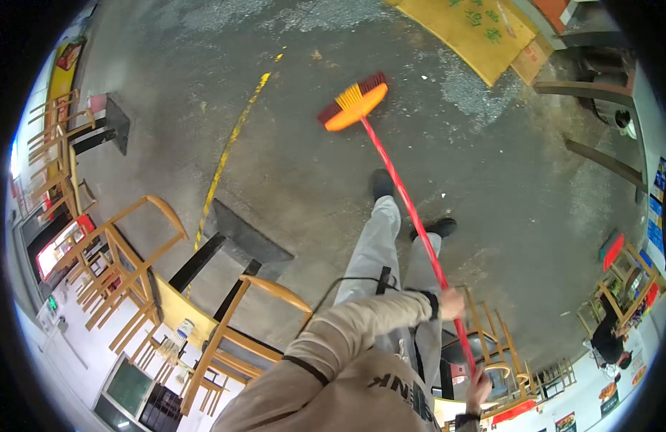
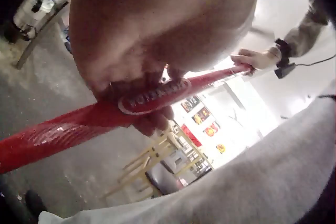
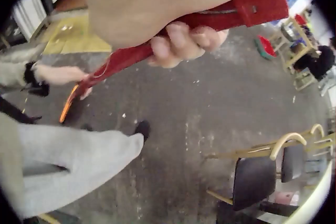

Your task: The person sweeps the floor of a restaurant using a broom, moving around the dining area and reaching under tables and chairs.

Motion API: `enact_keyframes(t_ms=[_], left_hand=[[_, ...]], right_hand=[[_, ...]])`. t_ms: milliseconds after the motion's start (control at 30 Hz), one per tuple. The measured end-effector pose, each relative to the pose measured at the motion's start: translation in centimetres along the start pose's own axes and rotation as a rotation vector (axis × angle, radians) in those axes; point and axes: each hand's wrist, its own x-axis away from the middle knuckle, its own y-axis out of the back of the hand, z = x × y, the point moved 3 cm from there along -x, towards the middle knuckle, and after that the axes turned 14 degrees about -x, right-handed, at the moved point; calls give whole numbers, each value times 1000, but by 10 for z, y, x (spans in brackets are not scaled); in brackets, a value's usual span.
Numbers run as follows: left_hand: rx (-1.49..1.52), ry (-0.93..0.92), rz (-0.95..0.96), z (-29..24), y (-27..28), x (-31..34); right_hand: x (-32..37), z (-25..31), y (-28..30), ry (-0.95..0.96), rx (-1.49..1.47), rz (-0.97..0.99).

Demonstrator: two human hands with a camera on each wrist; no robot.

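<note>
A broom with a red handle (image 1: 394,173) slants across the floor in the head view. Its orange head (image 1: 358,109), with dark red and yellow bristles, lies at the far end ahead of the feet. My left hand (image 1: 450,304) grips the handle partway up; in the left wrist view its fingers (image 2: 152,123) curl beneath the red shaft. At the upper end, my right hand (image 1: 479,389) holds the handle, and the right wrist view shows its fingers (image 3: 181,43) wrapped around it close to the end cap.
Grey floor with pale debris (image 1: 477,86) surrounds the feet. Wooden chairs (image 1: 257,327) and a table base (image 1: 246,234) stand at left, more chairs (image 3: 254,176) at right. A yellow sheet (image 1: 466,32) lies at the top. A person in black (image 1: 608,337) is far right.
</note>
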Motion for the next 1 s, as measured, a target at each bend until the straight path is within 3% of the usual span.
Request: enact_keyframes(t_ms=[67,100,133,200,233,300,333,400,467,500,533,633,700,733,767,800,833,900,933,967,1000], left_hand=[[-65,234,37,73,22,39],[-85,384,92,115,44,64],[-257,517,95,154,73,89],[-340,647,52,230,138,150],[-388,779,90,259,167,182],[-727,846,214,328,190,260],[-713,802,99,330,230,289],[-646,1000,-182,361,256,355],[-623,1007,-206,353,283,381],[-572,1199,-207,363,270,398],[-573,1198,-209,362,263,400],[-652,1133,-146,350,217,369],[-644,1040,-72,306,192,305],[-681,943,-118,283,168,274],[-565,888,-179,262,144,242],[-440,864,-249,243,109,212],[-87,837,-424,213,89,183],[-135,740,-559,149,35,118],[101,728,-436,112,46,90],[332,657,-217,86,46,60],[286,461,-163,57,26,39]], right_hand=[[-50,49,-50,14,-52,151],[-74,80,-82,218,-117,101],[-96,135,-104,239,-111,258],[-123,236,-151,328,-173,330],[-127,296,-163,365,-219,467],[-134,390,-204,552,-326,564],[-127,440,-214,624,-346,614],[-101,518,-225,712,-339,638],[-71,569,-215,769,-332,652],[-64,575,-218,753,-317,649],[-61,577,-222,740,-294,644],[-89,521,-216,746,-289,614],[-125,453,-210,700,-267,621],[-147,406,-212,624,-145,640],[-169,352,-219,562,-208,684],[-180,305,-199,414,-77,742],[-187,255,-177,266,-63,655],[-170,189,-104,-14,-48,548],[-175,114,-91,-39,105,509],[-161,57,-67,-55,63,419],[-132,22,-40,227,159,286]])
